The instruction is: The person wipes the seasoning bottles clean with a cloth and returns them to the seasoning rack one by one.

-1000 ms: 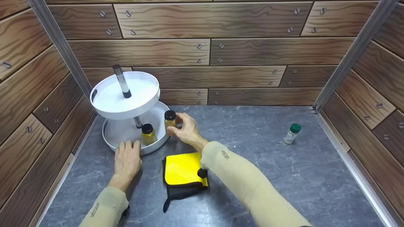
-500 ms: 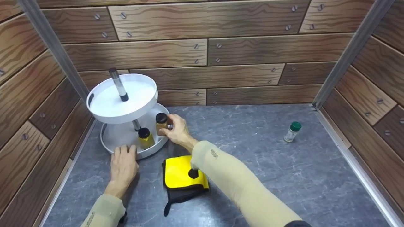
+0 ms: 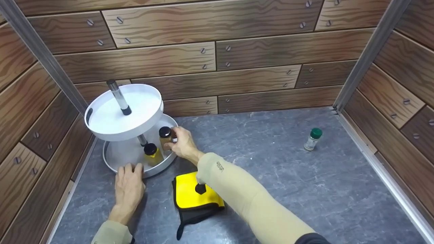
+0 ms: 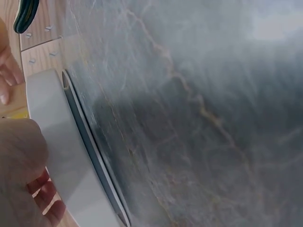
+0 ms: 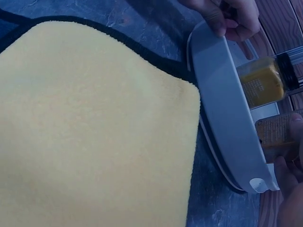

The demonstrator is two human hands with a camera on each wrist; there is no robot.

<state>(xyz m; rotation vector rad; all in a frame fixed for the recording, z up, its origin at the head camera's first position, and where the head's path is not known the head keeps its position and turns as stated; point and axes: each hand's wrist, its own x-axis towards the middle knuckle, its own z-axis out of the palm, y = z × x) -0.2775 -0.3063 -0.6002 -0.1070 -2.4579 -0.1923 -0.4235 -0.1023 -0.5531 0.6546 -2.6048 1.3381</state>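
A white two-tier round tray stand (image 3: 149, 130) stands at the left in the head view, with a post through both tiers. My left hand (image 3: 129, 186) holds the front rim of the lower tier, fingers over the wall and thumb outside, as the right wrist view also shows. Between thumb and fingers, my right hand (image 3: 184, 145) pinches a black-capped spice jar of brown powder (image 3: 165, 137) inside the lower tier's right rim. Beside it in that tier stands a black-capped jar of yellow spice (image 5: 262, 82).
A folded yellow and black cloth (image 3: 190, 195) lies in front of the stand, partly under my right forearm. Farther right stands a green-capped spice jar (image 3: 312, 139) on the grey marbled surface (image 3: 264, 145). Wood-patterned walls (image 3: 190, 27) enclose the back and sides.
My right hand has carried the brown spice jar leftward and inward, from over the lower tier's right rim to beside the yellow jar. My left hand keeps its place on the rim.
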